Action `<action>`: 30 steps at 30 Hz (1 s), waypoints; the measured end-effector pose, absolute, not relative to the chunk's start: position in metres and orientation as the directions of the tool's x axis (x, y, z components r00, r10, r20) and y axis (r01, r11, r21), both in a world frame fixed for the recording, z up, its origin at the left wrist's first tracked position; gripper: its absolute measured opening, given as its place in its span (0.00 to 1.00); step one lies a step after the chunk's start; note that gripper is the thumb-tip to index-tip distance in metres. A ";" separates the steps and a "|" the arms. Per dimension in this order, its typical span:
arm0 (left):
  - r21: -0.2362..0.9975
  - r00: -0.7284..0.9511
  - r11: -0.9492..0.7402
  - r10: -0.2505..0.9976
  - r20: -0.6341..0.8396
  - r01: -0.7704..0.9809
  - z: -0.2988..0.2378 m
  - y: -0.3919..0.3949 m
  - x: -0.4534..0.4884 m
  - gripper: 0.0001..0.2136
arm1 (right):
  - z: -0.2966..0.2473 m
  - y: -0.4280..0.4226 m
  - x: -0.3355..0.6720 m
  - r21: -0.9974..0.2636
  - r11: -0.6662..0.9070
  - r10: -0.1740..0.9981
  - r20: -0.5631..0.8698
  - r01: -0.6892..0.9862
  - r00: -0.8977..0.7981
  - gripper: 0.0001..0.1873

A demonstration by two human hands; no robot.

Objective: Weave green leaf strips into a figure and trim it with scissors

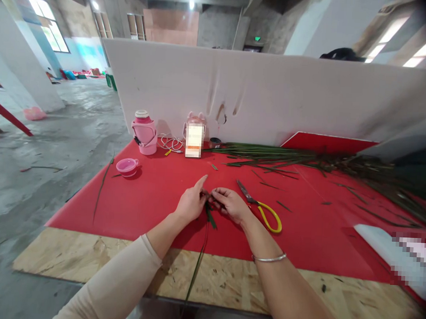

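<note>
Over the red table covering [155,194], my left hand [192,200] and my right hand [229,203] meet at the fingertips. Between them they pinch green leaf strips [211,217]. One long strip hangs down past the table's front edge. My left index finger points forward while the thumb and other fingers close on the leaf. The right thumb and forefinger press together on the same piece; the exact fold is hidden by the fingers. Just right of my right hand lie scissors with yellow handles [271,218], blades pointing away to the left.
A pile of long green leaves [270,152] runs along the back right. Behind stands a white panel [167,82]. At the back left are a pink bottle [145,135], a pink cup [127,167], a white cable [170,142] and a phone-like screen [194,140]. Bare board [117,256] forms the front edge.
</note>
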State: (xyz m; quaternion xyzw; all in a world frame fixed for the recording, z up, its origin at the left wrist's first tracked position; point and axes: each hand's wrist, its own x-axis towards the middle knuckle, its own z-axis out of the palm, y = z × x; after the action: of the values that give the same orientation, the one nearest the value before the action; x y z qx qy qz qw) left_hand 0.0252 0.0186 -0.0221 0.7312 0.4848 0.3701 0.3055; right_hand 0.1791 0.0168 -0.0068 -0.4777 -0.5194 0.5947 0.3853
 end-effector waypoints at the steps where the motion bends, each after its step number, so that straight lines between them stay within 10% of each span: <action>1: 0.809 0.257 -0.348 0.933 0.251 0.474 -0.023 0.019 0.025 0.29 | -0.006 0.017 0.180 -0.984 -0.172 0.948 -0.177 0.039 -0.263 0.17; 8: 0.816 0.240 -0.352 0.933 0.268 0.458 -0.030 0.023 0.023 0.27 | -0.017 0.022 0.184 -0.948 0.119 0.989 0.087 0.294 -0.122 0.10; 16: 0.820 0.218 -0.359 0.932 0.290 0.445 -0.029 0.024 0.022 0.19 | -0.017 0.019 0.172 -0.492 0.368 0.897 0.412 0.789 -0.162 0.08; 21: 0.860 0.198 -0.310 0.948 0.248 0.405 -0.029 0.027 0.023 0.17 | -0.022 0.020 0.168 -0.351 0.423 0.818 0.544 0.835 -0.186 0.06; 30: 0.794 0.274 -0.377 0.922 0.274 0.477 -0.022 0.032 0.015 0.12 | -0.026 0.020 0.169 -0.483 0.493 0.800 0.579 0.724 -0.159 0.06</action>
State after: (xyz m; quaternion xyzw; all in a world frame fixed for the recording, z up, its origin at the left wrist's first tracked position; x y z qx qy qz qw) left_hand 0.0150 0.0316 -0.0221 0.7407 0.4722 0.3742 0.2972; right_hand 0.1685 0.0198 -0.0264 -0.5012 -0.7599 0.0464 0.4113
